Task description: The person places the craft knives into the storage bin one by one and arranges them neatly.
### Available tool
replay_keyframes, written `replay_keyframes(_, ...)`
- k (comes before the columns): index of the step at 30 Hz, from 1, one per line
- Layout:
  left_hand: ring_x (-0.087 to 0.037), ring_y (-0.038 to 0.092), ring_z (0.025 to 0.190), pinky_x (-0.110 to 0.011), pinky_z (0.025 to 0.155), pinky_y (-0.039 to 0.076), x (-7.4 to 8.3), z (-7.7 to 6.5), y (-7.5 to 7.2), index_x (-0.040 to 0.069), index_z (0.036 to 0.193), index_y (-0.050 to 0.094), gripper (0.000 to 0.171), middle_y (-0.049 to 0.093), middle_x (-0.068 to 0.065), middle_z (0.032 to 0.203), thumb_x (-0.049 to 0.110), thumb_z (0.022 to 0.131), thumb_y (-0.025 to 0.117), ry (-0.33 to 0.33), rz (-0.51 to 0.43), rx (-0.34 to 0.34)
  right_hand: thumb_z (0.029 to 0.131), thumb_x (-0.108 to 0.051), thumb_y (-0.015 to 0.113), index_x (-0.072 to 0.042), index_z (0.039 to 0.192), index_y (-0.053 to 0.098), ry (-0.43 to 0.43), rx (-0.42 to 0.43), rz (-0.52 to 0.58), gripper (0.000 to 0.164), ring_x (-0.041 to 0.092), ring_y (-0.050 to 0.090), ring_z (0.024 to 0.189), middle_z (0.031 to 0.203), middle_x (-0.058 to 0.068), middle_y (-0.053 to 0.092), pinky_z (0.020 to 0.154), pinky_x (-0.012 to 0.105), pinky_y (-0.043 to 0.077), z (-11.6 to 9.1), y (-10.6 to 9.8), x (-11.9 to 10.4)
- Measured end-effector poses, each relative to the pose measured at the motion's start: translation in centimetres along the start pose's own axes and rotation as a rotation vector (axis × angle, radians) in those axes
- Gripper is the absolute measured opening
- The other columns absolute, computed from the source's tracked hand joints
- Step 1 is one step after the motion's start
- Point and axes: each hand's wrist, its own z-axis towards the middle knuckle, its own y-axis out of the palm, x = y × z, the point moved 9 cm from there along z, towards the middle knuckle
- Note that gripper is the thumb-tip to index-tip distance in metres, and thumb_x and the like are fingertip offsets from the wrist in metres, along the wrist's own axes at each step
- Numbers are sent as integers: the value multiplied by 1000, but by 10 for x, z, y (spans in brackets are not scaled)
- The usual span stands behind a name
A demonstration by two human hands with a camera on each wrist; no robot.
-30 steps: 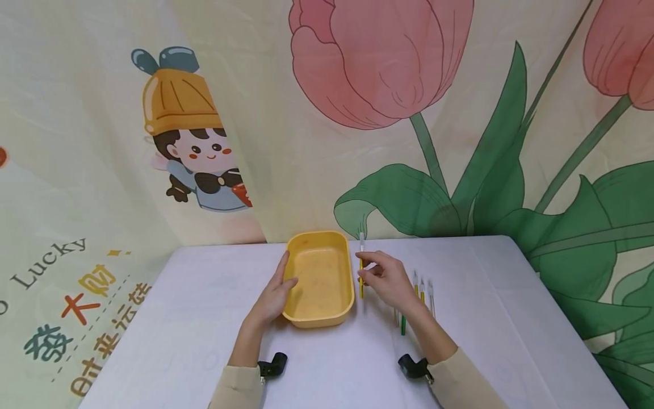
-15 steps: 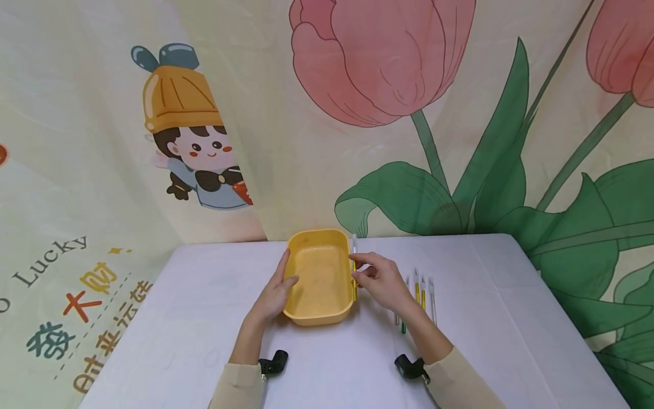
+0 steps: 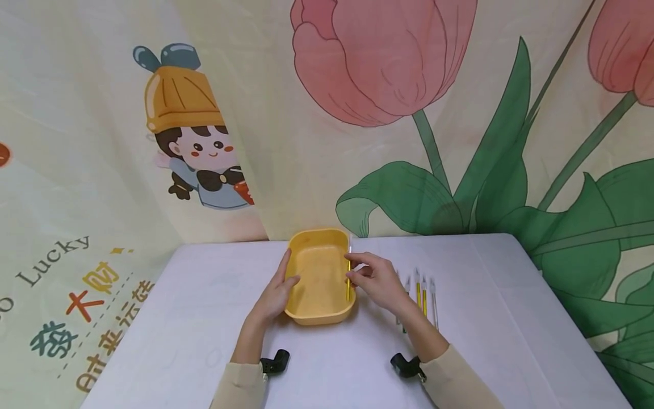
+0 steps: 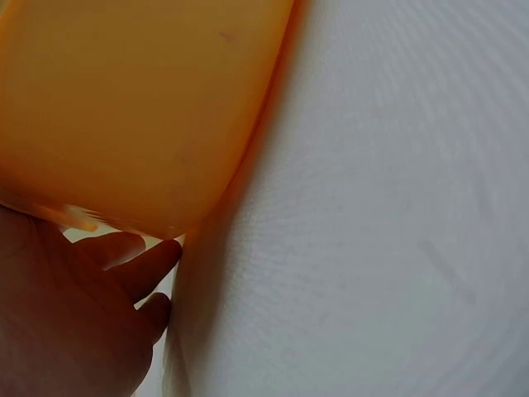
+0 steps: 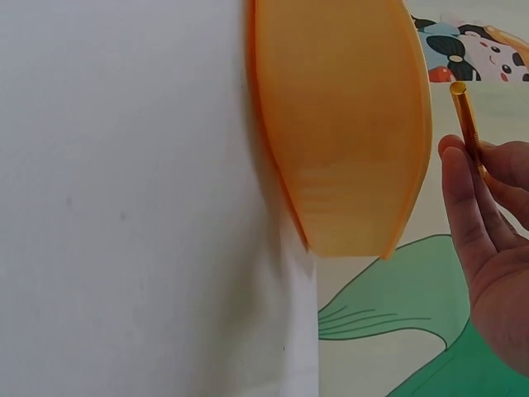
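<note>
My left hand grips the left side of a yellow plastic tray, thumb over the rim and fingers along the outside. In the left wrist view, those fingers lie against the tray wall. My right hand pinches a slim gold-yellow craft knife with a clear cap between thumb and fingertips. The knife overlaps the tray's right rim in the head view, cap pointing away from me. Its blunt metal end shows in the right wrist view, level with the tray's upper edge.
Several similar capped knives, among them a yellow one and a silver one, lie right of the tray, partly behind my right forearm. A white cloth covers the table. A printed curtain hangs behind it.
My right hand has moved left with the craft knife, from beside the tray to its right rim. The left hand and tray have barely moved.
</note>
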Motion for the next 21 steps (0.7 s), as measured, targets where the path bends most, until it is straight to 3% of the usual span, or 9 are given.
replay_keyframes(7, -23, -1, 163, -51, 132, 1, 3, 2, 0, 30, 169, 1, 73, 1, 2, 177, 21, 109, 42, 19, -2, 1, 93, -1, 74, -6, 137, 67, -11, -39, 19, 45, 15, 76, 85, 114, 18, 68, 75, 23, 61, 4, 12, -2)
replay_keyframes(13, -23, -1, 163, -51, 132, 1, 4, 1, 0, 30, 169, 1, 72, 1, 2, 177, 22, 109, 42, 15, 3, 2, 95, -3, 73, -8, 137, 67, 15, -61, 27, 43, 19, 76, 86, 116, 21, 67, 77, 27, 63, 8, 19, -1)
replay_keyframes(21, -22, -1, 163, -50, 132, 2, 2, 0, 0, 31, 169, 1, 73, 1, 4, 177, 24, 109, 42, 0, 3, 2, 94, -3, 73, -4, 135, 68, -11, -101, 28, 41, 22, 76, 84, 113, 20, 69, 75, 27, 63, 14, 32, -4)
